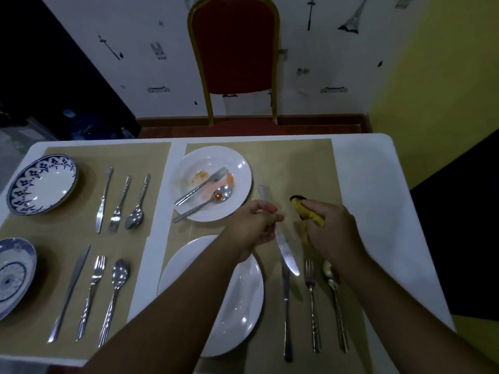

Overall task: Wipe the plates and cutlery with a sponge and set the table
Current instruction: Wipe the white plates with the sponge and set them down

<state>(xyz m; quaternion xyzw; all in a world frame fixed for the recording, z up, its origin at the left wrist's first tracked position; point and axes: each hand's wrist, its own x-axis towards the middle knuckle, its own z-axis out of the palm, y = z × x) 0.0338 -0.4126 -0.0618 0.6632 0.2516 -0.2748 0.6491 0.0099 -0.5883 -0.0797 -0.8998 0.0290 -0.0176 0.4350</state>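
Head | left hand (253, 225) grips knife (286, 253); right hand (333, 229) apparently squeezes sponge (307, 211)

Held knife (286, 251): raised and tilted, blade tip toward 5 o'clock, gripped at mid-length by the left hand (256, 222). Yellow sponge (307, 211): crumpled in the right hand (332, 228), just beside the held knife at 2 o'clock. Soiled plate (237, 168): white, orange smears, at 10 o'clock, carrying a soiled fork (202, 188) and soiled spoon (216, 199), handles toward 8 o'clock. Clean white plate (240, 300) at 7 o'clock. Laid knife (286, 314), laid fork (312, 306) and laid spoon (339, 317): roughly parallel at 6 o'clock. Far blue-patterned plate (43, 184) and near blue-patterned plate (13, 273): at 9 o'clock, with a far cutlery trio (120, 203) and a near cutlery trio (90, 295) alongside.
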